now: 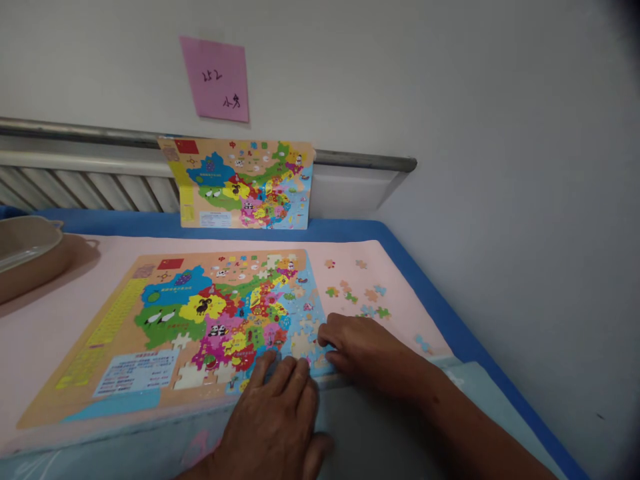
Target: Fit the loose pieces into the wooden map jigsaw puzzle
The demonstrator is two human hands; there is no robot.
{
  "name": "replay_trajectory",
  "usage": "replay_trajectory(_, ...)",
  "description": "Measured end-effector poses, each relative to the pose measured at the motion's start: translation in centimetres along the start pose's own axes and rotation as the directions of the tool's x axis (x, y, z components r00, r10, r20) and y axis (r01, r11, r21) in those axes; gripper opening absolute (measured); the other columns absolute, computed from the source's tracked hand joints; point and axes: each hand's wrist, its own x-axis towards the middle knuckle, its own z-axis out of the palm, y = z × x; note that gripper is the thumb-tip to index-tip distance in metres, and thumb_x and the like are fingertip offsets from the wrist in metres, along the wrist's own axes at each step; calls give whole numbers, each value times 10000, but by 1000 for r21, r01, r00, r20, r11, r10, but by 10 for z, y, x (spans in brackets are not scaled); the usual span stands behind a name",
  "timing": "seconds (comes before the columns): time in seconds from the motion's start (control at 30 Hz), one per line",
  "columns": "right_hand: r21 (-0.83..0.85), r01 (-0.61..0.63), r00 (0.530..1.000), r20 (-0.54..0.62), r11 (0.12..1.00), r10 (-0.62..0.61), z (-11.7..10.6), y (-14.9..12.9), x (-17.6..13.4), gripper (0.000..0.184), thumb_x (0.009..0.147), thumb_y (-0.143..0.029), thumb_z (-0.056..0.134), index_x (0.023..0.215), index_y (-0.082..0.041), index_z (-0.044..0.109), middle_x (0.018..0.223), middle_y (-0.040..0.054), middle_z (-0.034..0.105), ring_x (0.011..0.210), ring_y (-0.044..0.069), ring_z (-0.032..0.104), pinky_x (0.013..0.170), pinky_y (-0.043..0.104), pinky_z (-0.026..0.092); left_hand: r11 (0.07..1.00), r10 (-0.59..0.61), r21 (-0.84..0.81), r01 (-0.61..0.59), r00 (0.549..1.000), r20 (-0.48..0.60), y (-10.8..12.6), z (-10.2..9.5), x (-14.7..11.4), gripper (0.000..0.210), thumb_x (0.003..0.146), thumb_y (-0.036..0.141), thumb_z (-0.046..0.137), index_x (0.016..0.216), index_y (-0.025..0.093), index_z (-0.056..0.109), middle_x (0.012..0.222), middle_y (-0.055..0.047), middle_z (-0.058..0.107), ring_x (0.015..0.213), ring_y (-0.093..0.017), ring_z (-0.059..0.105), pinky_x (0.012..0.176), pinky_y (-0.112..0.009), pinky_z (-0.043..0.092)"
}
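A map jigsaw puzzle [210, 313] lies flat before me, mostly filled, with pale gaps at its top right, lower middle and right side. My left hand [280, 407] rests palm down at the puzzle's lower edge, fingers stretched out over the bottom pieces. At the blue right-hand part, my right hand [363, 350] is closed, thumb and forefinger bent together in a pinch over the pale gap. Whatever sits between those fingertips is hidden. Loose puzzle pieces [371, 293] lie scattered on the pink surface beyond my right hand.
A matching printed map [245, 183] leans upright against the metal rail [363, 160]. To the left stands a beige plastic basin [30, 257]. A blue raised edge [410, 267] borders the pink mat [345, 250]. On the wall hangs a pink note [216, 80].
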Motion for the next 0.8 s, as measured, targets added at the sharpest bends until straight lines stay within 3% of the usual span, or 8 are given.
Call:
replay_trajectory(0.17, 36, 57, 997, -57, 998, -55, 6, 2, -1, 172, 917, -202, 640, 1087, -206, 663, 1058, 62, 701, 926, 206, 624, 780, 300, 393, 1000, 28, 1, -28, 999, -35, -1, 0, -1, 485, 830, 606, 721, 1061, 180, 708, 1175, -74, 764, 1111, -279, 671, 1042, -511, 477)
replay_trajectory(0.4, 12, 49, 997, -60, 999, -48, 8, 1, -1, 163, 913, -183, 635, 1072, -196, 670, 1047, 68, 700, 913, 213, 630, 767, 311, 401, 997, 8, -76, -6, 999, 31, -1, 1, -1, 453, 823, 574, 750, 1050, 190, 673, 1165, -60, 742, 1133, -284, 645, 1076, -533, 467)
replay_trajectory(0.8, 36, 53, 997, -53, 998, -51, 7, 5, -2, 164, 928, -205, 646, 1090, -207, 666, 1069, 67, 699, 922, 208, 625, 774, 304, 397, 999, 19, -46, -19, 1000, 10, -2, 3, 3, 461, 837, 589, 724, 1036, 175, 699, 1166, -79, 747, 1129, -294, 648, 1066, -536, 510)
